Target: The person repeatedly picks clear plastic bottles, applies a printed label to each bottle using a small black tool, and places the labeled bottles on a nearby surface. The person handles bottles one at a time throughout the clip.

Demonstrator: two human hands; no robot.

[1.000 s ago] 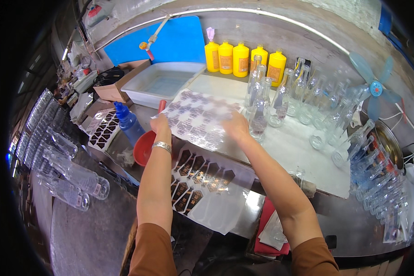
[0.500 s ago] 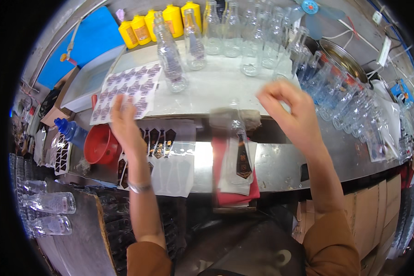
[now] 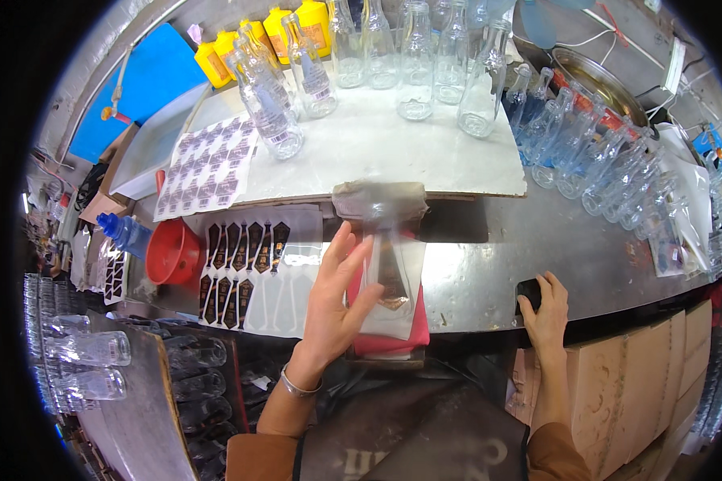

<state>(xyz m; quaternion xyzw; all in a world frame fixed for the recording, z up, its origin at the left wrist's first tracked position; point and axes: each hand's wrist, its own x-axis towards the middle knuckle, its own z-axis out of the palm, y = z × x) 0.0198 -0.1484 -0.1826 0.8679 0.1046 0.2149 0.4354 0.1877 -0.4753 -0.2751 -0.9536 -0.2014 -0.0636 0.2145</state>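
Note:
A clear glass bottle [image 3: 389, 268], blurred, lies on a white cloth over a red pad [image 3: 419, 325], its neck end on a rolled cloth [image 3: 377, 200]. Inside its outline shows a dark tie-shaped label. My left hand [image 3: 333, 301] is open beside it, fingers spread along its left side; whether they touch the glass I cannot tell. At the bench's front edge, my right hand [image 3: 547, 313] closes thumb and fingers on a small black flat piece [image 3: 528, 295]. Left of the bottle lies a sheet of black tie-shaped labels [image 3: 241, 248], some of its spaces bare.
On the raised white board [image 3: 361, 160] stand several clear bottles [image 3: 417, 72] and a purple-printed label sheet [image 3: 208, 164]. Leaning bottles [image 3: 594, 168] line the right side. A red bowl [image 3: 173, 252] and blue-topped spray bottle [image 3: 124, 232] sit left. Cardboard boxes [image 3: 618, 385] stand below.
My left hand has moved right and down, from near the purple sheet to beside the lying bottle. My right hand has dropped to the bench edge and taken hold of the black piece.

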